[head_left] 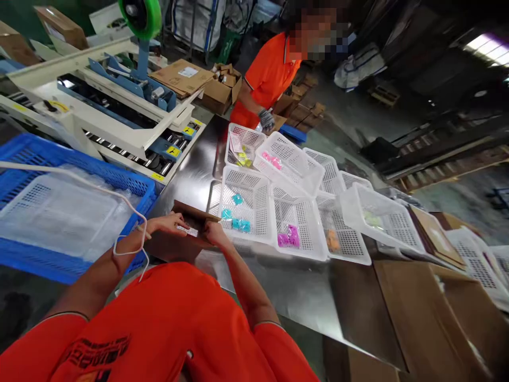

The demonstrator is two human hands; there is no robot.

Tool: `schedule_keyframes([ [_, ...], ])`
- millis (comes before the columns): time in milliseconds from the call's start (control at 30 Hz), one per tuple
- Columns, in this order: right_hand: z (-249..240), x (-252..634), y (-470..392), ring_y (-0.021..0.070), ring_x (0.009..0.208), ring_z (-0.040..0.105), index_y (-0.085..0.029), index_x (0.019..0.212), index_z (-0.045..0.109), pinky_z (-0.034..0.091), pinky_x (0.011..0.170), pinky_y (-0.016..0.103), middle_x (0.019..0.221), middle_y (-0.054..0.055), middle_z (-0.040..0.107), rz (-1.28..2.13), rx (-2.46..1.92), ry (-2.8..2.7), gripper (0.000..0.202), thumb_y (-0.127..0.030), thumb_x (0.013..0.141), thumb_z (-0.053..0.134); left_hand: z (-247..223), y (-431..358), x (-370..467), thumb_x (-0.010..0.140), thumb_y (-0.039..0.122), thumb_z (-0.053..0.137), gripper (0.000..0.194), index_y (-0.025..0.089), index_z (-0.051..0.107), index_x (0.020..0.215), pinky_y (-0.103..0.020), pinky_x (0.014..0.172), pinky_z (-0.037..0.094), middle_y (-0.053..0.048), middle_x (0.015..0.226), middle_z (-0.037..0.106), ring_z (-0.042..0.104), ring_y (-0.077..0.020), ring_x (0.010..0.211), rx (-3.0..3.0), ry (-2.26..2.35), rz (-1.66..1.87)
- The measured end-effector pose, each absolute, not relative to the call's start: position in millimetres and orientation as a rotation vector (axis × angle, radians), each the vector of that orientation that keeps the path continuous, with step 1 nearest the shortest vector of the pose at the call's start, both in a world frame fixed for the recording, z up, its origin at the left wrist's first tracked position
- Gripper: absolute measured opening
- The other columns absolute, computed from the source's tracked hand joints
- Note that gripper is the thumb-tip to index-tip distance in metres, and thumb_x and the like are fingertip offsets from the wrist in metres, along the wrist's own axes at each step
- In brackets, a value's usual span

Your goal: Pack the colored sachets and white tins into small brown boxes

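A stainless-steel table (302,297) spans the middle of the view. Taking the small cardboard carton as the clock's centre, with twelve at the top of the view, a roller-conveyor machine (119,124) stands at eleven and a blue plastic crate (137,185) at nine. A co-worker in an orange shirt (264,69) is at one o'clock. White perforated baskets (294,204) spread from one to three.

The open cardboard carton (195,216) lies on the table just in front of the person, its mouth facing up. Its long axis runs from ten to four o'clock, and a flap leans toward seven.

The left hand (170,223) comes in from eight o'clock, palm down, fingers pointing to three and reaching into the carton. The right hand (213,233) comes from four o'clock, knuckles up, fingers curled around the carton's right edge, grasping it.

Teal wrapped pieces (240,225) sit in the nearest basket, at three. A white printed slip (192,232) lies under the left fingertips; whether they pinch it, I cannot tell.
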State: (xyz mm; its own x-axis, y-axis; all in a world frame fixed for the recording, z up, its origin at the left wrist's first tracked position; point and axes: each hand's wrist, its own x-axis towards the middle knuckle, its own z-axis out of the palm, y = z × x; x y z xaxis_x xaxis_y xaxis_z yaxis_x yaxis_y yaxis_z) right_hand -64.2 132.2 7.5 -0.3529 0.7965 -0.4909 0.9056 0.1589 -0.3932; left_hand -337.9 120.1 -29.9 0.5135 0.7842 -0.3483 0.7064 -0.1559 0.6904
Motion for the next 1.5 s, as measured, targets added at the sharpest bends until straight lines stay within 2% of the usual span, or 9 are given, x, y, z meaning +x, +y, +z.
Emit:
schedule_keyframes([
  [100, 19, -70, 141, 0.023, 0.092, 0.081, -0.015, 0.094, 0.09, 0.056, 0.08, 0.026, 0.097, 0.011, 0.088, -0.804, 1.643, 2.324, 0.018, -0.012, 0.103, 0.075, -17, 125, -330, 0.096, 0.057, 0.089, 0.059, 0.014, 0.089, 0.137, -0.039, 0.114, 0.058, -0.013, 0.124, 0.081, 0.073, -0.0304, 0.117, 1.93, 1.308, 0.066],
  [200, 31, -62, 150, 0.0314, 0.113, 0.083, -0.014, 0.126, 0.09, 0.059, 0.096, 0.035, 0.121, 0.021, 0.087, -0.518, 1.825, 2.433, 0.029, -0.026, 0.118, 0.065, -6, 120, -317, 0.1, 0.057, 0.084, 0.056, 0.017, 0.09, 0.138, -0.047, 0.121, 0.053, -0.018, 0.136, 0.083, 0.07, -0.0395, 0.136, 1.955, 1.487, -0.017],
  [333, 22, -55, 159, 0.0395, 0.151, 0.069, -0.011, 0.167, 0.067, 0.056, 0.121, 0.046, 0.159, 0.029, 0.073, -0.444, 1.729, 2.599, 0.071, -0.039, 0.106, 0.09, 1, 115, -304, 0.098, 0.045, 0.087, 0.031, 0.021, 0.097, 0.114, -0.051, 0.123, 0.051, -0.018, 0.12, 0.09, 0.075, -0.0415, 0.135, 1.912, 1.639, -0.207],
  [600, -17, -44, 152, 0.0412, 0.164, 0.063, -0.017, 0.172, 0.067, 0.051, 0.135, 0.05, 0.175, 0.022, 0.067, -0.641, 1.497, 2.614, 0.087, -0.034, 0.094, 0.103, -1, 141, -294, 0.088, 0.044, 0.104, 0.04, 0.012, 0.09, 0.108, -0.043, 0.105, 0.062, -0.014, 0.114, 0.088, 0.081, -0.0265, 0.109, 1.726, 1.799, -0.205],
  [767, -39, -45, 125, 0.0371, 0.172, 0.053, -0.023, 0.177, 0.063, 0.046, 0.139, 0.054, 0.186, 0.017, 0.056, -0.494, 1.609, 2.644, 0.066, -0.027, 0.113, 0.075, -12, 105, -293, 0.09, 0.051, 0.104, 0.078, 0.006, 0.076, 0.146, -0.058, 0.117, 0.06, -0.03, 0.152, 0.074, 0.069, -0.0456, 0.145, 1.631, 2.168, 0.023],
  [867, -55, -45, 115, 0.0378, 0.179, 0.043, -0.027, 0.18, 0.06, 0.036, 0.144, 0.065, 0.19, 0.015, 0.051, -0.415, 1.63, 2.669, 0.062, -0.029, 0.118, 0.064, -23, 88, -303, 0.1, 0.05, 0.094, 0.097, 0.003, 0.053, 0.174, -0.066, 0.134, 0.05, -0.037, 0.178, 0.051, 0.052, -0.0511, 0.166, 1.715, 2.251, 0.224],
  [1033, -66, -45, 120, 0.0462, 0.184, 0.031, -0.023, 0.185, 0.053, 0.03, 0.143, 0.076, 0.195, 0.023, 0.038, -0.297, 1.617, 2.63, 0.07, -0.042, 0.119, 0.064, -44, 97, -317, 0.113, 0.028, 0.065, 0.059, 0.028, 0.068, 0.172, -0.075, 0.149, 0.026, -0.013, 0.189, 0.053, 0.029, -0.047, 0.184, 2.109, 1.858, 0.267],
  [1200, -72, -45, 117, 0.0523, 0.185, 0.023, -0.008, 0.188, 0.043, 0.026, 0.146, 0.076, 0.195, 0.035, 0.027, -0.216, 1.706, 2.674, 0.11, -0.064, 0.103, 0.087, -55, 101, -319, 0.117, 0.032, 0.056, 0.067, 0.025, 0.054, 0.183, -0.082, 0.148, 0.021, -0.014, 0.195, 0.043, 0.019, -0.0508, 0.187, 2.151, 1.811, 0.136],
  [1500, -96, -62, 92, 0.0561, 0.183, 0.027, -0.004, 0.185, 0.046, 0.03, 0.144, 0.074, 0.193, 0.04, 0.026, -0.329, 1.784, 2.508, 0.096, -0.035, 0.103, 0.086, -49, 100, -328, 0.102, 0.053, 0.086, 0.093, 0.025, 0.052, 0.184, -0.092, 0.142, 0.0, -0.021, 0.199, 0.029, 0.006, -0.0576, 0.187, 2.222, 1.718, 0.012],
])
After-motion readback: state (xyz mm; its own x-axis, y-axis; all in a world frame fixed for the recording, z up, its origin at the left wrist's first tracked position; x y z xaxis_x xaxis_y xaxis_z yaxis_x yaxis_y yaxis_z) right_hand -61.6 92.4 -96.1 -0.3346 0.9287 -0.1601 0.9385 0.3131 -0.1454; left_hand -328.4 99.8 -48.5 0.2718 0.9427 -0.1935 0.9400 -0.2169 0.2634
